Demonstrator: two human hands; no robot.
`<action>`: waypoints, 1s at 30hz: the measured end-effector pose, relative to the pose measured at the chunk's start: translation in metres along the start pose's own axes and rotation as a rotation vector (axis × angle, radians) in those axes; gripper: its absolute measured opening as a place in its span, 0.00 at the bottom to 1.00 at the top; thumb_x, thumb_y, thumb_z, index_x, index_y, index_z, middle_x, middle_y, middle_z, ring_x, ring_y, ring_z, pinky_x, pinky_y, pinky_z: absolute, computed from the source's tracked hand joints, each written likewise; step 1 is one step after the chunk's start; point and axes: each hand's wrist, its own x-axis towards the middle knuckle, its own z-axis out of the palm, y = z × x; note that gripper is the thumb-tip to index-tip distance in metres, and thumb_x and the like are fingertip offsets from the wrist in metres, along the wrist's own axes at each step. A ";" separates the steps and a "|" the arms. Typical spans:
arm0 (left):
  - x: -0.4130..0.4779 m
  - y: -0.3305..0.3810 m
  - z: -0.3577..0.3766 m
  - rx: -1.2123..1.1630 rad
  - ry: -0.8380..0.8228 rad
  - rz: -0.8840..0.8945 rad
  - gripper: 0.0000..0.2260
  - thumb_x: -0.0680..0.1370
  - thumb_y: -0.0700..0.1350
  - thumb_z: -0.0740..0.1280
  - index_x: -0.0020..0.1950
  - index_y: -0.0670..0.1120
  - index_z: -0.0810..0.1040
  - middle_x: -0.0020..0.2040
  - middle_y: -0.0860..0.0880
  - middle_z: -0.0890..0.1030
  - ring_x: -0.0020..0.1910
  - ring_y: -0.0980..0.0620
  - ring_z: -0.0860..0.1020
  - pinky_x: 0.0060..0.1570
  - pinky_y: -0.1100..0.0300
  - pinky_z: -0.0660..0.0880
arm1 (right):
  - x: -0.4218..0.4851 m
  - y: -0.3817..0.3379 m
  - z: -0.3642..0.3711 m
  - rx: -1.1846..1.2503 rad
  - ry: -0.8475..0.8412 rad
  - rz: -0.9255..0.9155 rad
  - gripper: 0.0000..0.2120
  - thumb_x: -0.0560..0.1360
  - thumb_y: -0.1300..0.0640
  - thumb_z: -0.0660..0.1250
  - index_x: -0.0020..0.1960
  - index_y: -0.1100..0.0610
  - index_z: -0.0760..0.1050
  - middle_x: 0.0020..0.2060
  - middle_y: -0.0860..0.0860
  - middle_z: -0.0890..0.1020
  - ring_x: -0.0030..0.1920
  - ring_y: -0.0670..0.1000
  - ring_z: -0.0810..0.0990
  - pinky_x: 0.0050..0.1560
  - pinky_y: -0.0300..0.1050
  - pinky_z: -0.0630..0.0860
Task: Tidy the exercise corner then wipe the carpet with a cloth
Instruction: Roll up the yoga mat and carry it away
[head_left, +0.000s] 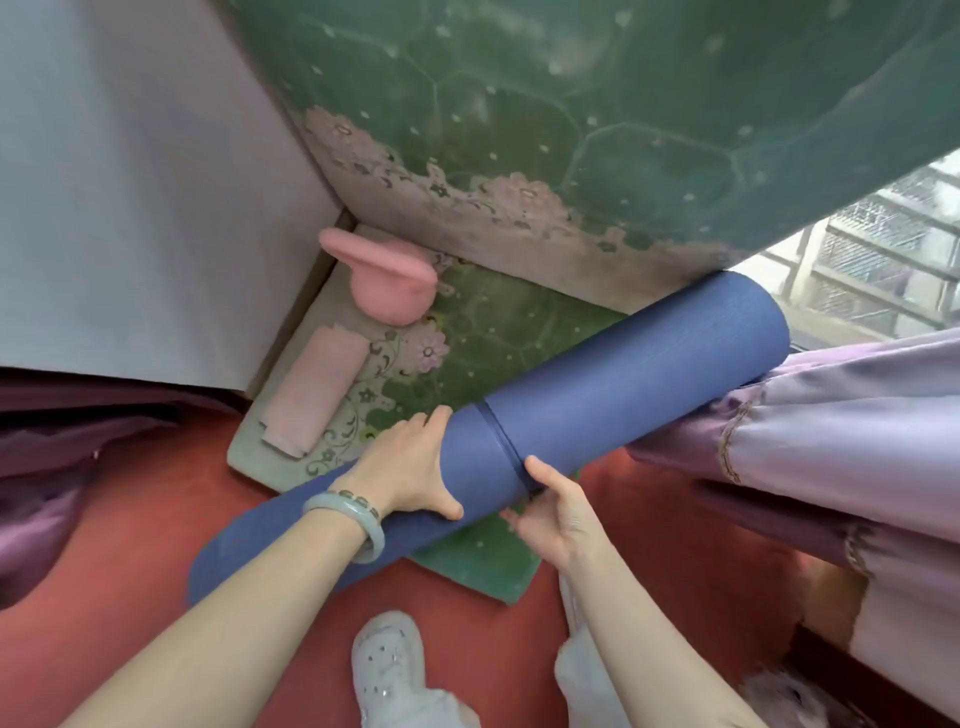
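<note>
A rolled blue yoga mat (613, 384) lies slanted across the middle of the head view, a thin strap around it, its far end up near the window. My left hand (410, 467) wraps over the roll from the left. My right hand (556, 504) holds it from below at the strap. Under the roll lies a green flowered carpet (488, 332) in the corner. On the carpet a pink kettlebell (387, 280) stands by the wall. A folded pink cloth (317, 389) lies just in front of it.
A grey wall (130, 182) closes the left side. Green carpet also rises behind the corner. Lilac curtains (841, 415) hang at right below a window. Red floor (130, 545) surrounds the carpet. My white shoe (387, 670) stands at the bottom.
</note>
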 end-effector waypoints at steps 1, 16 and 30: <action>0.011 -0.001 0.000 0.036 -0.005 0.018 0.40 0.56 0.58 0.75 0.62 0.47 0.62 0.55 0.46 0.74 0.53 0.42 0.75 0.46 0.53 0.72 | 0.010 0.002 -0.004 0.029 0.007 -0.009 0.40 0.41 0.59 0.83 0.53 0.55 0.78 0.50 0.52 0.84 0.51 0.54 0.80 0.64 0.57 0.67; 0.088 -0.016 0.056 -0.020 -0.084 0.038 0.54 0.56 0.62 0.76 0.75 0.51 0.52 0.74 0.47 0.59 0.71 0.43 0.62 0.67 0.46 0.65 | 0.064 0.006 -0.057 -0.006 0.157 -0.022 0.21 0.65 0.56 0.72 0.57 0.53 0.75 0.55 0.51 0.81 0.59 0.53 0.77 0.65 0.54 0.70; 0.013 -0.017 0.100 0.244 0.451 -0.034 0.45 0.59 0.55 0.80 0.72 0.45 0.67 0.69 0.42 0.71 0.66 0.39 0.72 0.61 0.38 0.68 | 0.039 -0.020 -0.028 -2.181 0.529 -0.824 0.39 0.64 0.52 0.75 0.72 0.53 0.65 0.71 0.66 0.62 0.70 0.68 0.63 0.65 0.65 0.63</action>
